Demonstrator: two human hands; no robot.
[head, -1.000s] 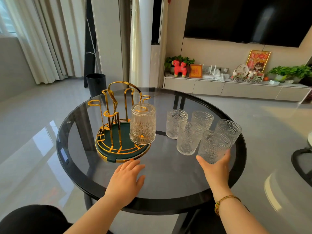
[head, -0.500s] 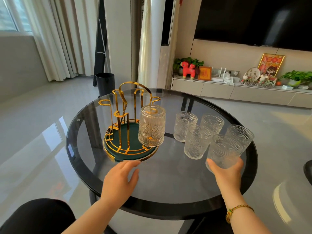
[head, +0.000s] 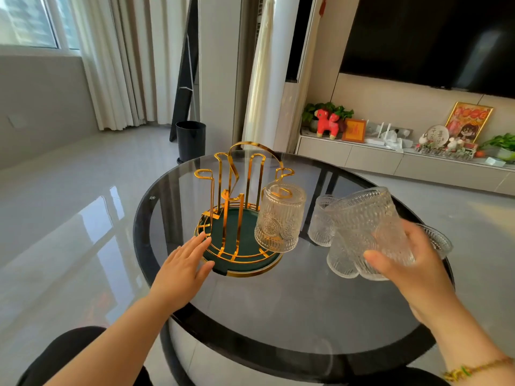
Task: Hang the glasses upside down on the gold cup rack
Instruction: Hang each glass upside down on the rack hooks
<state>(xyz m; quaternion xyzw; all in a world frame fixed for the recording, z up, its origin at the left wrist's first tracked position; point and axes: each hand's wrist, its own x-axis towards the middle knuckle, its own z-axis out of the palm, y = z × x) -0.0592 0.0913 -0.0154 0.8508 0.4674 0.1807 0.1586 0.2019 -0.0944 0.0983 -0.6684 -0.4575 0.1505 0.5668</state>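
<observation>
On the round dark glass table [head: 278,316], toward its left edge, I log one gold cup rack [head: 239,207] on a green round base. One ribbed glass [head: 280,218] hangs upside down on the peg at the rack's right side, mouth down, clear of the tabletop.

Right hand [head: 401,268]: fingers and thumb clamped around one lifted glass [head: 367,227], held above the table's right half and tilted, its base toward the hand and its mouth pointing away and left. Gold beaded bracelet [head: 473,370] on that wrist.

Left hand [head: 184,266]: fingers spread and flat, holding nothing, fingertips touching the near-left rim of the rack base.

Count of glasses visible: five. One hung, one in hand, and three standing near the table's right edge, partly hidden behind the lifted glass: one [head: 322,221] just right of the hung glass, one [head: 341,260] nearer me, one [head: 437,240] showing past the right hand's fingers.

No brand marks or readable labels on rack or glasses. Writing on the framed items on the far cabinet [head: 390,162] is too small for me to read.
</observation>
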